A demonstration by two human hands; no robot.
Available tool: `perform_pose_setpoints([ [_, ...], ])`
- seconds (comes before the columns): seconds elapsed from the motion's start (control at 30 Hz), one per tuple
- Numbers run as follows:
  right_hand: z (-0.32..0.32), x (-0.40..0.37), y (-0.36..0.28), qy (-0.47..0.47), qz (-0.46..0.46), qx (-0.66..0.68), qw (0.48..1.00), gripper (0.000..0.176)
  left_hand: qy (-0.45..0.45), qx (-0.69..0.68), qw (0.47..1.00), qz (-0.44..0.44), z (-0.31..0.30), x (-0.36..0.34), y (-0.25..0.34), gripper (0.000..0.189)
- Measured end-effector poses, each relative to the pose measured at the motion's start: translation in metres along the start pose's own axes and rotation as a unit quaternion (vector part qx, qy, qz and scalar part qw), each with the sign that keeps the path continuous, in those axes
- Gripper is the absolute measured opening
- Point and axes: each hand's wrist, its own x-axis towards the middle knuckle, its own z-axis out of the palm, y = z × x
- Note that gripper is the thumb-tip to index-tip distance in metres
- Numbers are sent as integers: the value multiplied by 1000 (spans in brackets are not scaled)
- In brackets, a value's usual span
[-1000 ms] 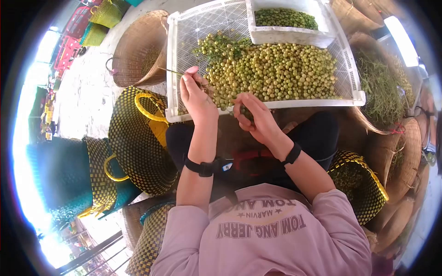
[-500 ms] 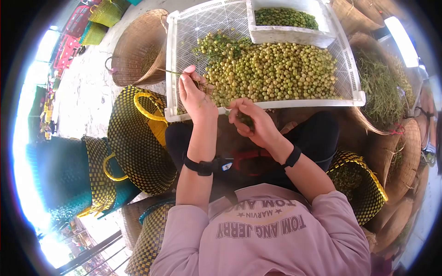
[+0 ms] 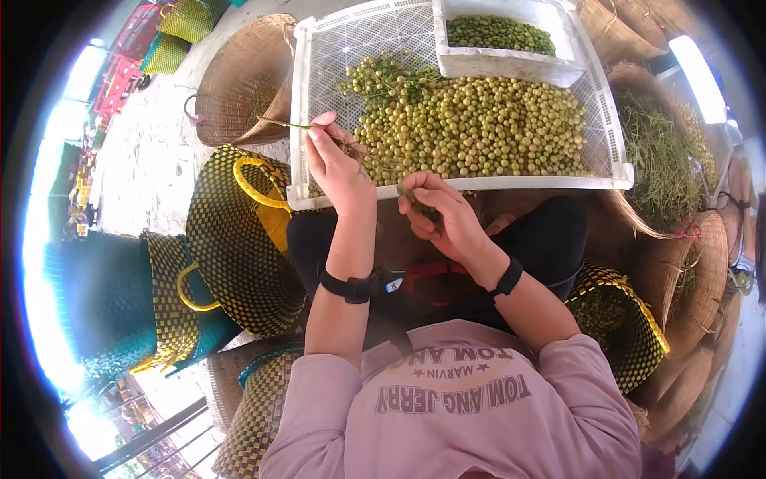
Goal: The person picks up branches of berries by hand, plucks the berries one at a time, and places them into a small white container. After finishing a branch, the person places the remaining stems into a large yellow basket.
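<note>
A person's left hand (image 3: 343,177) pinches thin stems (image 3: 297,125) in closed fingers over the white tray's (image 3: 519,183) near left corner, while the right hand's (image 3: 451,222) fingers curl around a green bunch (image 3: 425,209) just outside the tray's near edge, close to its heaped round fruits (image 3: 479,128).

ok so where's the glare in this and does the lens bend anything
Head view: glare burns out the far left edge and hazes the teal basket; head view: the wide lens leaves black corners and seems to bow the tray; head view: both hands, left and right, look fairly clear.
</note>
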Motion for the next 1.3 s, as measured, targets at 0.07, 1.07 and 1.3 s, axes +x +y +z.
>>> perform_pose_setpoints([
  [0.07, 2, 0, -1, -2, -17, -18, 1000, 18, -18, 17, 999, 29, -1, -1, -1, 21],
  [1.07, -133, 227, -291, 349, -359, -637, 586, 19, 229, 183, 949, -118, -228, 73, 85, 32],
  [1.3, -50, 247, -95, 1, -263, -845, 465, 15, 87, 695, 712, -40, -368, 92, 42, 41],
])
